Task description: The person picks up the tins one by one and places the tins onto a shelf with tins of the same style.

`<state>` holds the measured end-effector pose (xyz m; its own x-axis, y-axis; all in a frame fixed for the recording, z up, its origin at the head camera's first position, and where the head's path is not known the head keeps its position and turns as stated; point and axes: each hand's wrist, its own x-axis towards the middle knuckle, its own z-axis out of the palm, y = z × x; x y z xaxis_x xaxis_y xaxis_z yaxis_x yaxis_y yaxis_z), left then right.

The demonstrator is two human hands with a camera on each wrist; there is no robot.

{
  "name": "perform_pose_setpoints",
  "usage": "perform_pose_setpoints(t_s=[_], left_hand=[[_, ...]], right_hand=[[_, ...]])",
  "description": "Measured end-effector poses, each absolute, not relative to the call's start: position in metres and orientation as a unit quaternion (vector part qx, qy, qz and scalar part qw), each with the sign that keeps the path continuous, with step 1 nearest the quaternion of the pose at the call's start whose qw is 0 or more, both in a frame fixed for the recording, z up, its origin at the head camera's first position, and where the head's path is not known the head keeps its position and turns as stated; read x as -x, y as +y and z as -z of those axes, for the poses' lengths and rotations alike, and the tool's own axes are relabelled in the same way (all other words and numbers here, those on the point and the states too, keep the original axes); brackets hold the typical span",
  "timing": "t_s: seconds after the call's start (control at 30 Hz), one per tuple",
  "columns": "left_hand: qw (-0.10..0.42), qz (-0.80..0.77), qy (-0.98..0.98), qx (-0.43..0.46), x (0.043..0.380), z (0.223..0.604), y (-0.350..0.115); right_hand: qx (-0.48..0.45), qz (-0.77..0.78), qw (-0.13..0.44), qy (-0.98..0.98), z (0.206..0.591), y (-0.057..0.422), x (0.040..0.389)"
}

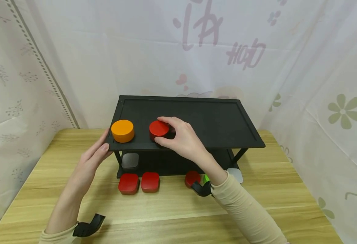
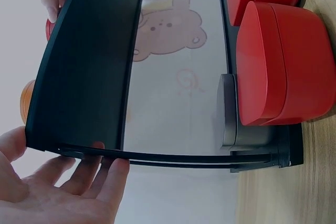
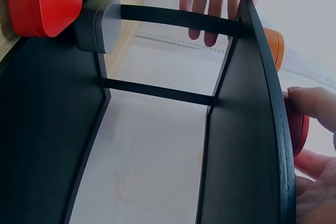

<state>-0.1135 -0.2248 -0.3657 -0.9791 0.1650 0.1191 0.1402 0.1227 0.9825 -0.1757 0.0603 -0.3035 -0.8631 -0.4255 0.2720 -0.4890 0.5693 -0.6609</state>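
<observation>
My right hand (image 1: 182, 137) pinches a round red box (image 1: 159, 128) between thumb and fingers on the upper board of a black two-tier shelf (image 1: 196, 115). Left of it, near the board's front corner, sits a round orange box (image 1: 122, 131). At that corner my left hand (image 1: 88, 166) grips the shelf's left edge. The left wrist view shows the thumb on the outer edge and the fingers (image 2: 118, 177) reaching around the side frame. A grey square box (image 1: 130, 160) rests on the lower tier at the left.
Two red square boxes (image 1: 128, 184) stand on the wooden table (image 1: 141, 217) before the shelf. Farther right are a round red box (image 1: 192, 178), a green thing (image 1: 206, 178) partly hidden by my right wrist, and a white square box (image 1: 235, 175). A printed curtain (image 1: 154, 51) hangs behind.
</observation>
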Motion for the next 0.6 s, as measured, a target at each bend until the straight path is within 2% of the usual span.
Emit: perform_pose_setpoints(t_s=[0.6], left_hand=[[-0.004,-0.673,0.731,-0.112,0.1142,0.3689,-0.2228]], right_hand=[[-0.274,-0.386,0.044,-0.88,0.3043,0.0653,0.1706]])
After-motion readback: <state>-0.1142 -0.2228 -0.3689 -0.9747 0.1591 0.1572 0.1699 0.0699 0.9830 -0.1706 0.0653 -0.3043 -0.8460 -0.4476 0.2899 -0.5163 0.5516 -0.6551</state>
